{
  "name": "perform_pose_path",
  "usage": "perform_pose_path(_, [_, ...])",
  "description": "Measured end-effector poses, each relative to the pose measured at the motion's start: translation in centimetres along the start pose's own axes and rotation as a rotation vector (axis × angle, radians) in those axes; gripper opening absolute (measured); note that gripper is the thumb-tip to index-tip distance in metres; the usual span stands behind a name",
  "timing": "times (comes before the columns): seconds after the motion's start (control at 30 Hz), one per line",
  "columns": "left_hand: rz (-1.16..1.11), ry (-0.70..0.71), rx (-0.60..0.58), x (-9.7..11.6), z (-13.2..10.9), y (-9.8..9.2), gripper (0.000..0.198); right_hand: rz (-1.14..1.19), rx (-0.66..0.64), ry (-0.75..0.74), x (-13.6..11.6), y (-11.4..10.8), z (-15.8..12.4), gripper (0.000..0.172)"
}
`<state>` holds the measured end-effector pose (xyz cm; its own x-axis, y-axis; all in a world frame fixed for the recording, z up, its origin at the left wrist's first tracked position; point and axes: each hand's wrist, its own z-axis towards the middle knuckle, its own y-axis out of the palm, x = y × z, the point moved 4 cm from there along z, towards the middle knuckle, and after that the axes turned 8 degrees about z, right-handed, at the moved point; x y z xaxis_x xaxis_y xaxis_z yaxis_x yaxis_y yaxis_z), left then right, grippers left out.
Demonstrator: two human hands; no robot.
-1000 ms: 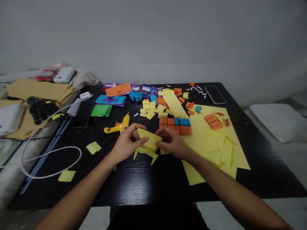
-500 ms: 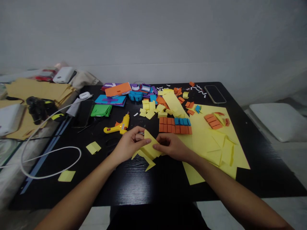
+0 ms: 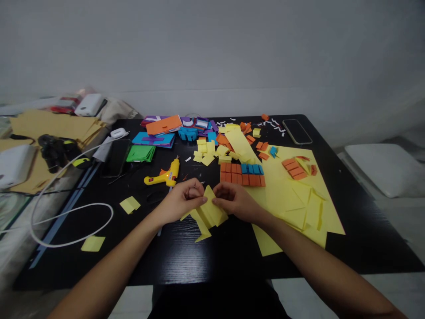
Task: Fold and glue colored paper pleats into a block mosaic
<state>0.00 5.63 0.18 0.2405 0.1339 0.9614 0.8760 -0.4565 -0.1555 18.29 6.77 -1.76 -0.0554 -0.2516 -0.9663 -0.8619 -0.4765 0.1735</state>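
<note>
Near table edge, centre: folded yellow paper, pinched at its upper point between left hand and right hand, fingers of both closed on it; long axis ran from fingers down toward the person. Beyond: yellow glue gun, row of orange and blue squares, phone.

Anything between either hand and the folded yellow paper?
Nothing visible. The left hand and right hand both pinch the folded yellow paper directly near its top; the glue gun lies behind them, apart.
</note>
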Motion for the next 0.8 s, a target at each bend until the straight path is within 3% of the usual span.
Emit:
perform_pose_path(0.17, [0.003, -0.034, -0.035, -0.1, -0.1, 0.3, 0.033, -0.015, -0.005, -0.067, -0.1, 0.2, 0.0, 0.025])
perform_pose_path(0.37, [0.054, 0.059, 0.005, 0.3, 0.0, -0.4, 0.018, 0.019, 0.055, -0.032, -0.4, -0.6, 0.2, 0.011])
perform_pose_path(0.57, [0.124, 0.053, -0.011, 0.3, -0.2, -0.9, 0.022, -0.074, 0.096, -0.050, -0.8, -0.8, -0.1, 0.018])
perform_pose_path(0.8, [-0.037, 0.016, 0.001, 0.1, -0.1, -0.4, 0.031, -0.043, -0.029, -0.089, -1.3, -0.4, -0.7, 0.030])
